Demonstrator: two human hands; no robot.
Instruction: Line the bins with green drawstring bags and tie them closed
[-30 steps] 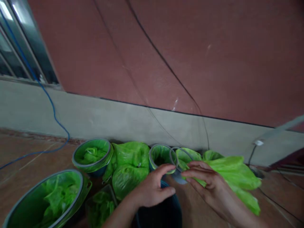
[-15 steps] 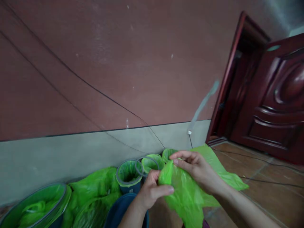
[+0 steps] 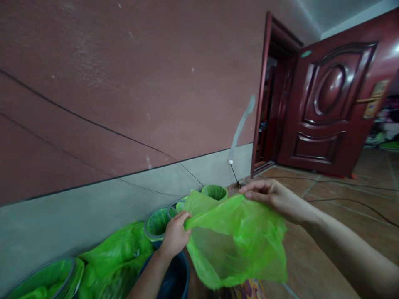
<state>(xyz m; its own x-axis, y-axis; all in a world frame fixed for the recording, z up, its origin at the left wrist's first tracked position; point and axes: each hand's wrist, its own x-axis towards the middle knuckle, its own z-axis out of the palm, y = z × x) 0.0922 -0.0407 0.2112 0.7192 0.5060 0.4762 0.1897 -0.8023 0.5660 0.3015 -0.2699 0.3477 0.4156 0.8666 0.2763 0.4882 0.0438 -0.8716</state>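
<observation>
A thin green plastic bag (image 3: 237, 241) is stretched between both hands, its mouth spread and its body hanging down. My left hand (image 3: 177, 234) is closed round the bag's left edge. On the far side, my right hand (image 3: 264, 195) pinches the upper right rim between thumb and fingers. Below my left forearm stands a dark blue bin (image 3: 177, 274), partly hidden by the arm and the bag. Behind the bag is a small bin (image 3: 215, 192) with a green liner, and left of it a grey-rimmed lined bin (image 3: 156, 224).
A large lined bin (image 3: 46, 278) and a heap of green bags (image 3: 118, 249) lie along the wall at left. Black cables (image 3: 352, 200) cross the tiled floor (image 3: 336, 241). A dark red door (image 3: 324, 108) stands ajar at right.
My hands have moved apart, and the bunched bag is now spread wide between them. The view has turned right, showing more of the door and floor.
</observation>
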